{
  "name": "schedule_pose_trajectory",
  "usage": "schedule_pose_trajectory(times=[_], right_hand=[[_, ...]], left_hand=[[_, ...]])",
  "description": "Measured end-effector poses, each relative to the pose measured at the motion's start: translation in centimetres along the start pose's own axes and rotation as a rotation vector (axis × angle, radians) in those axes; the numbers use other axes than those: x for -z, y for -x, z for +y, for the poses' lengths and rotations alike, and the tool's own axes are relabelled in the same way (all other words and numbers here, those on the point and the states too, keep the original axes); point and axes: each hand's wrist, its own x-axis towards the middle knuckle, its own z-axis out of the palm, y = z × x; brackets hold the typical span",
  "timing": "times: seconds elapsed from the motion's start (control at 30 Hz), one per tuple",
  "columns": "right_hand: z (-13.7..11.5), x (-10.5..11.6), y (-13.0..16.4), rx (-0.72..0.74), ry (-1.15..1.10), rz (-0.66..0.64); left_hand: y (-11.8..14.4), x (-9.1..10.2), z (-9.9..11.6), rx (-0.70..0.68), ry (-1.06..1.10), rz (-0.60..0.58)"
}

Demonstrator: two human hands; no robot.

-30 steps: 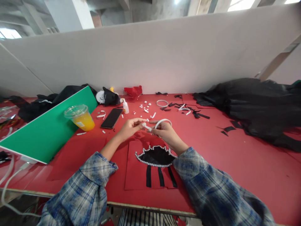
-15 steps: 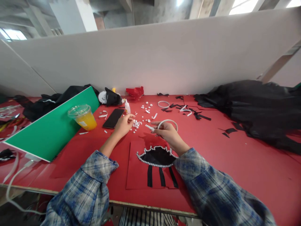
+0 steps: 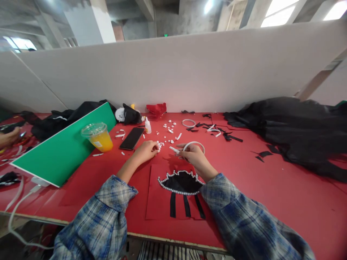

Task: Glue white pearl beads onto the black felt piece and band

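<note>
My left hand point(image 3: 146, 151) is down on the table at a small pile of white beads point(image 3: 162, 145). Its fingers are curled together and cover part of the pile; whatever is between the fingertips is hidden. My right hand point(image 3: 194, 156) grips a thin roll of white tape point(image 3: 203, 147), whose free end point(image 3: 173, 148) sticks out to the left past the fingertips. Below both hands lies a red sheet point(image 3: 159, 206) with a black shape point(image 3: 181, 182) edged in silvery beads and three black strips point(image 3: 187, 206) under it.
Left stand a green board point(image 3: 65, 155), a cup of orange drink point(image 3: 101, 139), a phone point(image 3: 132, 138) and a small white bottle point(image 3: 148, 125). Another tape ring point(image 3: 189, 123), black scraps point(image 3: 233, 137) and black fabric point(image 3: 292, 122) lie behind and right. Another person's hand point(image 3: 11, 137) shows far left.
My left hand has come down and slightly right onto the bead pile, its fingers curling in. My right hand still holds the tape. Another person's hand has appeared at far left.
</note>
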Motion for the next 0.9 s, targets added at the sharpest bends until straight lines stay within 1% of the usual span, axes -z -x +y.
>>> schedule_pose_trajectory(times=[0.1, 0.27, 0.4, 0.43, 0.5, 0.6, 0.77, 0.9], right_hand=[[-0.1, -0.1, 0.1, -0.003, 0.012, -0.001], [0.3, 0.0, -0.1, -0.015, -0.026, -0.006], [0.7, 0.0, -0.3, -0.009, -0.030, -0.009], [0.8, 0.0, -0.4, -0.003, -0.021, -0.010], [0.9, 0.0, -0.4, 0.011, 0.004, -0.012], [0.9, 0.1, -0.4, 0.028, 0.033, -0.006], [0.7, 0.0, -0.2, 0.022, 0.042, -0.010], [0.5, -0.2, -0.2, 0.004, 0.034, 0.001]], left_hand=[[-0.1, -0.3, 0.3, -0.002, -0.076, 0.023], [0.0, 0.4, 0.3, 0.006, -0.040, 0.009], [0.1, 1.0, -0.2, 0.046, -0.036, 0.075], [0.2, 1.0, -0.2, 0.064, -0.037, 0.075], [0.2, 0.8, -0.3, 0.088, -0.037, 0.034], [0.2, 0.3, -0.1, 0.080, -0.056, -0.022], [0.4, -0.3, 0.3, 0.073, -0.087, -0.009], [0.5, -0.1, 0.4, 0.059, -0.122, 0.007]])
